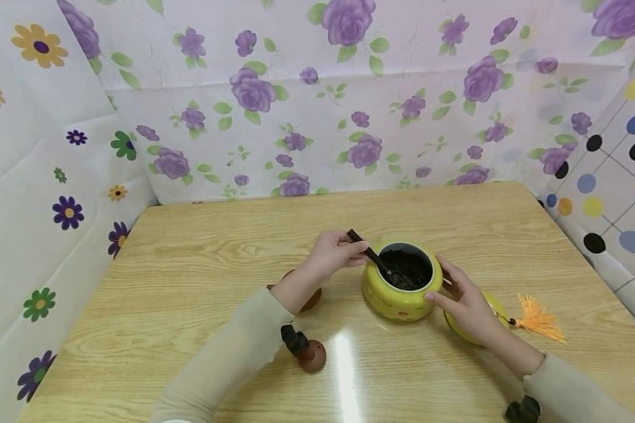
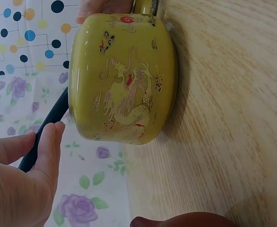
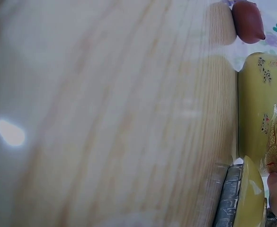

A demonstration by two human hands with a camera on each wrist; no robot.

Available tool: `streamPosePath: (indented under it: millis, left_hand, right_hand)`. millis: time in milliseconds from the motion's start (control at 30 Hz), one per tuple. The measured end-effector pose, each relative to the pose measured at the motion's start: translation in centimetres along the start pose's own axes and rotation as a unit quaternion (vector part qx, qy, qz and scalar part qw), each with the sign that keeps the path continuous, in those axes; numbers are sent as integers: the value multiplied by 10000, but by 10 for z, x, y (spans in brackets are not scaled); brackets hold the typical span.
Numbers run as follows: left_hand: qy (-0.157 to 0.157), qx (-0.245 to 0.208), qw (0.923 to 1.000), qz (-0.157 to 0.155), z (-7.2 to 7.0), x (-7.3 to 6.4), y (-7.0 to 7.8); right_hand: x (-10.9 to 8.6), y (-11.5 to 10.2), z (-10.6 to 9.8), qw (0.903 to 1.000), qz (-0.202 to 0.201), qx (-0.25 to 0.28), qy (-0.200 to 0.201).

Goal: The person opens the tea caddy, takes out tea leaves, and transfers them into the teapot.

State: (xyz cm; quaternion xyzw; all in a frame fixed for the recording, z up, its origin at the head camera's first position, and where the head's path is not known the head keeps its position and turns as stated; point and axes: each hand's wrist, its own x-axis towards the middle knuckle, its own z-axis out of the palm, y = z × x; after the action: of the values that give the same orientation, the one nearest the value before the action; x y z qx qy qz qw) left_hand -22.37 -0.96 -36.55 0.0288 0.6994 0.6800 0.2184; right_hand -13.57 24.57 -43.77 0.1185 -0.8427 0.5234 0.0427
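My left hand pinches the dark handle of a spoon between thumb and fingers. The spoon slants down into a round yellow jar that stands without its lid, its bowl lying on dark loose contents like tea leaves. My right hand grips the jar's right side, thumb at the front and fingers round the back. A dragon pattern decorates the jar in the left wrist view. The yellow lid lies beneath my right hand, partly hidden by it.
An orange tassel trails from the lid on the table's right. A reddish-brown clay pot sits under my left forearm, mostly covered. Nearer the front is a small brown clay lid. Patterned cloths border the wooden table.
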Motion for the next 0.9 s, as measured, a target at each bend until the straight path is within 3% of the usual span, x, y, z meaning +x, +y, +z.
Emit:
streamPosePath:
  millis: [467,900]
  left_hand:
    - [30,-158,9997,205,-4,-7,9]
    - [124,94,9993,350,-6,-10,12]
  right_hand:
    - [-1,2,0,9999,-91,132,-13]
    - [0,2,0,9998,-127,130,-15]
